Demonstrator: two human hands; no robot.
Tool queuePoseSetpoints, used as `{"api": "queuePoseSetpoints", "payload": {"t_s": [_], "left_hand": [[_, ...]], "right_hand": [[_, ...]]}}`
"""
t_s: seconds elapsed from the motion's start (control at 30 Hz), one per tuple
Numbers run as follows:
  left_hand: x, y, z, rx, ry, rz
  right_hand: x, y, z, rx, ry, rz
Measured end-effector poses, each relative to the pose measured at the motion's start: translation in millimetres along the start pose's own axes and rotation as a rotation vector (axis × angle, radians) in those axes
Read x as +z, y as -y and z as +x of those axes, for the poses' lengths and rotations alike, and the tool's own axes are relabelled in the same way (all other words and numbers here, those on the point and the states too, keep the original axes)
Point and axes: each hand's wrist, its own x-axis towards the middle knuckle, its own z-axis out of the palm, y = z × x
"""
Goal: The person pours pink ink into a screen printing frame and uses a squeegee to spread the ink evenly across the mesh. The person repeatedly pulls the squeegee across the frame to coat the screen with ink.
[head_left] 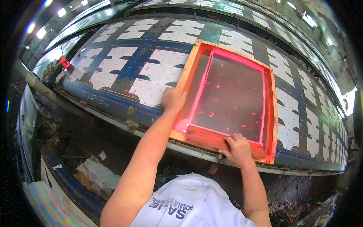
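Wooden rails, smeared red inside, made up the frame I saw lying on the long tabletop, its near edge beside the person. Their left hand grasped the left rail. Their right hand gripped the red squeegee bar, which lay along the near end inside the frame. Pink ink pooled by the bar's left end, next to the dark mesh. White pieces with small pink marks lay to the left.
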Motion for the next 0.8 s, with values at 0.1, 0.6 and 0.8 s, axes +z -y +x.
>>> {"api": "queuePoseSetpoints", "payload": {"t_s": [0.1, 0.6, 0.8], "left_hand": [[-2, -5, 1, -0.029, 0.03, 0.026], [13, -5, 5, -0.078, -0.078, 0.017], [28, 17, 21, -0.082, -0.013, -0.057]], "right_hand": [[2, -6, -12, -0.038, -0.017, 0.062], [-5, -259, -75, 0.447, -0.401, -0.026], [18, -289, -67, 0.682, -0.336, 0.182]]}}
